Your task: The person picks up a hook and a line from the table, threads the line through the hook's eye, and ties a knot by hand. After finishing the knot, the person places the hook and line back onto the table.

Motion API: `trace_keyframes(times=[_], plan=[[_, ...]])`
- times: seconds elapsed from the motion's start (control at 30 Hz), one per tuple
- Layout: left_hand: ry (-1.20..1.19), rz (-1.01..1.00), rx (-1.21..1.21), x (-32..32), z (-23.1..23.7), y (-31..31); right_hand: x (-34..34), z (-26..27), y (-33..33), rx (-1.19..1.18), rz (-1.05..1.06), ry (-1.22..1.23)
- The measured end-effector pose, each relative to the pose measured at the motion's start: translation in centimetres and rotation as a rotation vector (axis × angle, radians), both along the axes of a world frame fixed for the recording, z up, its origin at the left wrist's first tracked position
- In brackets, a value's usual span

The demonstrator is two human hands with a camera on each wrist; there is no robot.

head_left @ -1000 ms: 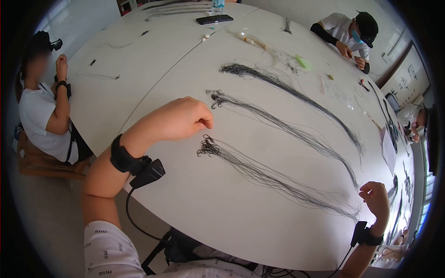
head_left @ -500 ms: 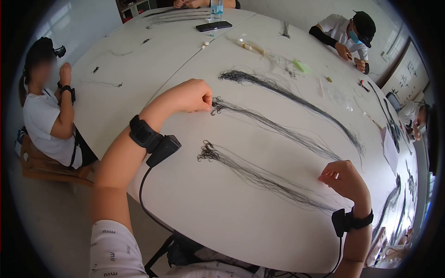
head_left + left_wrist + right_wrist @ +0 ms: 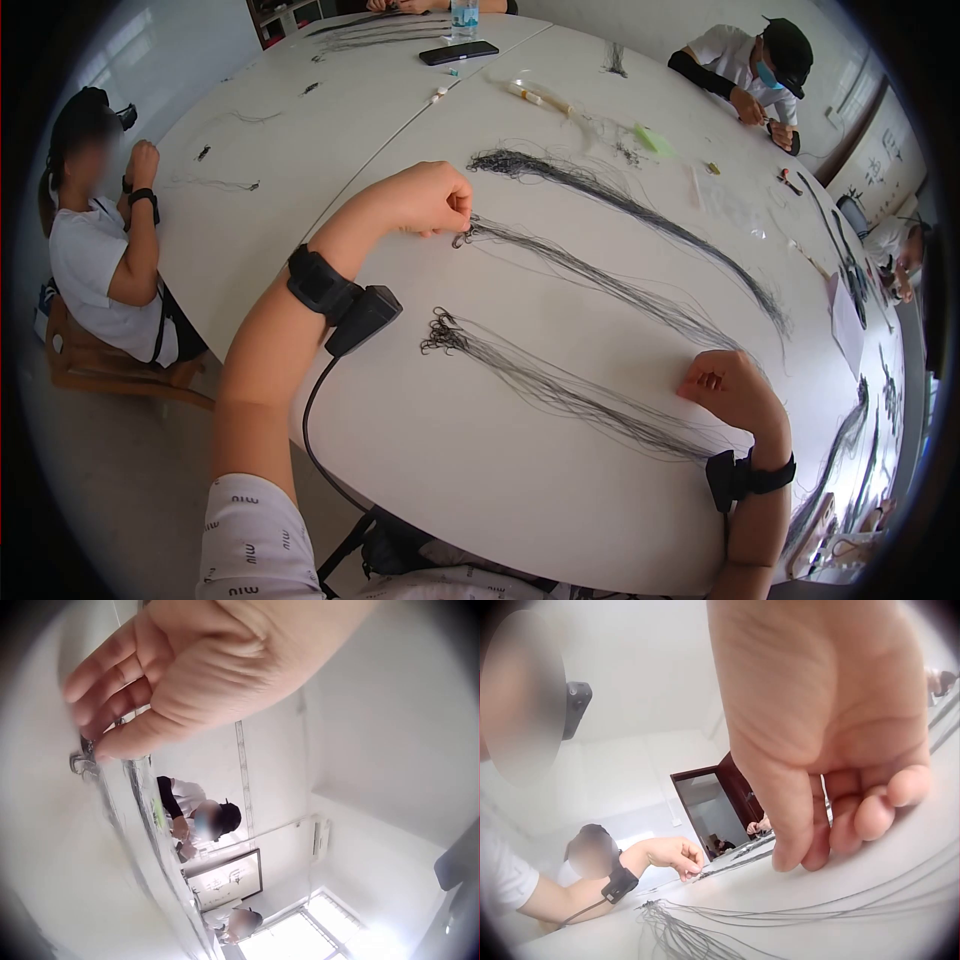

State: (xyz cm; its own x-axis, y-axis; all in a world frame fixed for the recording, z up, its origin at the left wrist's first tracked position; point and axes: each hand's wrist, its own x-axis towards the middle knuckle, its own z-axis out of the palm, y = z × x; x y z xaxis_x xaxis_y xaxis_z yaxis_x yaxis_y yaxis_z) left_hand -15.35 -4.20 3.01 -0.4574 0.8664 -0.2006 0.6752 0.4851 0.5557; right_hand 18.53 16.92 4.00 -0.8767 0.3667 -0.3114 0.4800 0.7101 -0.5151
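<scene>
Well beyond the middle bundle of thin dark-grey strands with black metal hooks (image 3: 600,265) stood a clear plastic bottle with a blue label (image 3: 464,20); its top was cut off and its contents could not be made out. The middle bundle lay lengthwise on the smooth white table (image 3: 480,510). The left hand (image 3: 430,198) pinched its hooked end between thumb and fingers, covering some of the hooks. The right hand (image 3: 735,388), its fingers bent, hid the tail; whether it gripped a strand could not be told. A second hooked dark bundle (image 3: 560,385) lay nearer the wearer than the middle one, and a thicker black bundle (image 3: 640,210) just beyond it. Farther past these lay a pale green paper scrap (image 3: 652,139) and a flat black phone (image 3: 458,53).
</scene>
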Motion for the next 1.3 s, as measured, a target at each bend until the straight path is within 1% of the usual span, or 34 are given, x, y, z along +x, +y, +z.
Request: trace_keyframes(times=[0.03, 0.07, 0.13, 0.17, 0.23, 0.27, 0.33, 0.37, 0.43, 0.57, 0.63, 0.73, 0.87, 0.93, 1.17, 1.23, 1.3], plan=[[-0.055, 0.006, 0.036, 0.1, 0.3, 0.0, 0.0, 0.0, -0.1, -0.004, -0.013, 0.005], [-0.053, 0.005, 0.036, 0.1, 0.4, 0.0, 0.0, 0.0, 0.0, -0.004, -0.013, 0.006], [-0.157, 0.017, 0.07, -0.1, 0.5, -0.2, 0.0, -0.1, 0.0, -0.005, -0.019, 0.004], [-0.157, 0.017, 0.069, -0.2, 0.5, -0.2, 0.1, -0.1, 0.0, -0.006, -0.019, 0.004], [-0.315, 0.041, 0.142, -0.6, 0.1, -0.2, 0.1, -0.2, 0.1, -0.015, -0.008, 0.023], [-0.315, 0.041, 0.142, -1.1, -0.4, -0.2, 0.1, -0.2, 0.1, -0.016, -0.008, 0.022], [-0.525, 0.114, 0.153, -2.0, -1.3, -0.1, 0.2, -0.3, 0.1, -0.022, -0.015, 0.017], [-0.524, 0.114, 0.155, -2.0, -1.2, -0.2, 0.2, -0.3, 0.1, -0.021, -0.014, 0.017], [-0.579, 0.197, 0.154, -1.8, -1.1, -0.2, 0.2, -0.3, 0.1, -0.02, -0.019, 0.016], [-0.536, 0.183, 0.137, -1.7, -1.2, -0.1, 0.2, -0.5, 0.1, -0.02, -0.022, 0.02], [-0.412, 0.143, 0.119, -1.4, -1.3, -0.1, 0.2, -0.4, 0.0, -0.016, -0.028, 0.011], [-0.37, 0.157, 0.121, -1.7, -1.3, 0.0, 0.2, -0.4, 0.0, -0.011, -0.029, 0.01], [-0.336, 0.171, 0.116, -1.9, -0.8, 0.0, 0.1, -0.5, 0.0, -0.019, -0.027, 0.015], [-0.356, 0.178, 0.179, -2.3, -1.1, -0.2, 0.1, -0.5, -0.1, -0.017, -0.027, 0.021], [-0.361, 0.154, 0.159, -2.1, -1.0, -0.2, 0.1, -0.5, -0.1, -0.007, -0.031, 0.017], [-0.275, 0.148, 0.108, -1.7, -0.7, -0.1, 0.0, -0.4, -0.3, -0.012, -0.051, 0.006], [-0.257, 0.144, 0.101, -1.4, -0.7, 0.1, 0.0, -0.2, -0.3, -0.001, -0.042, 0.006]])
